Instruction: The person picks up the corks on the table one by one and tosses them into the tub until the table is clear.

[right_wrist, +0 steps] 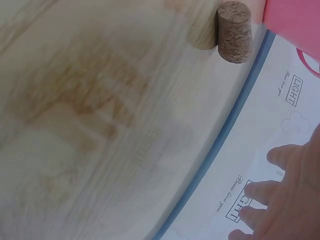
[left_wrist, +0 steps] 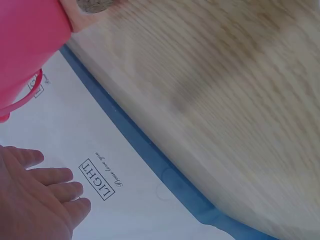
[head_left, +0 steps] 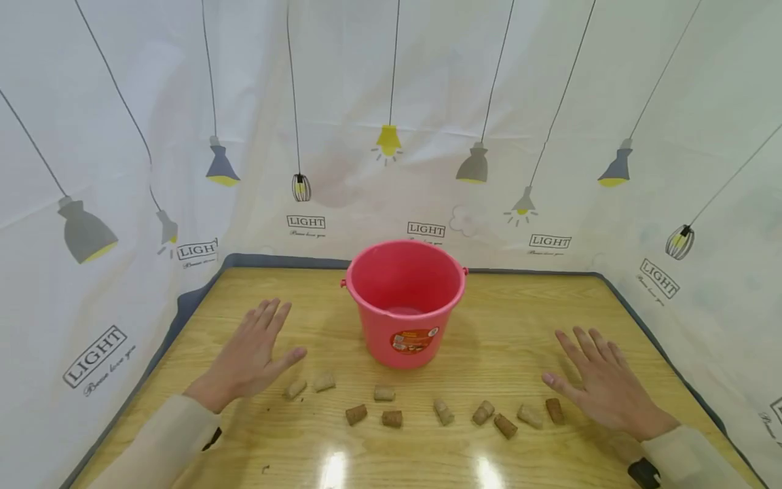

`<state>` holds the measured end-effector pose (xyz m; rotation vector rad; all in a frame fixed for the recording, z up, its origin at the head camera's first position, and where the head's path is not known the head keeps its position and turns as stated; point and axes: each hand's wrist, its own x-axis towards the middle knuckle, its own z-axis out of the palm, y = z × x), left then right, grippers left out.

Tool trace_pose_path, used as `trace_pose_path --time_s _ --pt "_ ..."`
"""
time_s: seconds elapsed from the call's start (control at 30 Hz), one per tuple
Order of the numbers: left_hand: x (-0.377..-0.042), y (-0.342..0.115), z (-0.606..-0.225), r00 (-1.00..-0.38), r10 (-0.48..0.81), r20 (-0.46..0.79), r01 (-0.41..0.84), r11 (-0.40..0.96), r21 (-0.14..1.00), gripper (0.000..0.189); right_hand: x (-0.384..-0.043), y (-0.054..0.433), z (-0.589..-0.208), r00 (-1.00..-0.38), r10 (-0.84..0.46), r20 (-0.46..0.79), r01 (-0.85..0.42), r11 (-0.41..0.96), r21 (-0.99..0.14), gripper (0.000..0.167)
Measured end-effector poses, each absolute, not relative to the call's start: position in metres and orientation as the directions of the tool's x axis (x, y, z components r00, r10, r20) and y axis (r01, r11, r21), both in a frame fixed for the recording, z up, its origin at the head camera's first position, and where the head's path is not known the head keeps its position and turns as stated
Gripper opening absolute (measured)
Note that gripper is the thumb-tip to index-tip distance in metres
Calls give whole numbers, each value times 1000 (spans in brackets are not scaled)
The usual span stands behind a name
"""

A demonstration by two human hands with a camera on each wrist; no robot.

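A pink bucket (head_left: 406, 339) stands upright at the middle back of the wooden table, its inside bare where I can see it. Several cork stoppers lie scattered in front of it, among them a pale cork (head_left: 384, 393) and a darker cork (head_left: 554, 411). My left hand (head_left: 253, 356) hovers left of the bucket with fingers straight, just beyond a cork (head_left: 296, 388). To the right of the cork row, my right hand (head_left: 601, 387) is held out flat, fingers spread. Neither hand holds anything. In the right wrist view one cork (right_wrist: 234, 32) stands out near the bucket.
The wooden table (head_left: 275, 448) has a blue-grey edge (head_left: 519, 272) along the back and sides. White sheeting (head_left: 360, 81) printed with hanging lamps encloses it on three sides. Small dark specks lie at the left front.
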<state>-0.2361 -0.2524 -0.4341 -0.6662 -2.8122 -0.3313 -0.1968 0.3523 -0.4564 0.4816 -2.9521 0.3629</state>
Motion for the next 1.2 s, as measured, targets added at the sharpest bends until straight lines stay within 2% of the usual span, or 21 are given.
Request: trace_pose_path --time_s 0.23,0.5,0.93,1.2 --pt "-239 -242 -428 -874 408 264 465 860 209 90 -196 348 -455 -938 -304 164 -336 916 -220 86" --pt "-247 -227 -419 -858 409 310 490 831 261 88 -195 342 -455 -937 -309 160 -340 911 -232 87" --pt "-257 -207 -399 -857 379 349 504 759 412 84 -195 338 -453 -934 -315 170 -349 905 -244 87" --pt "-264 -197 -390 -861 376 341 499 753 430 85 -193 335 -452 -936 -313 162 -347 898 -272 87"
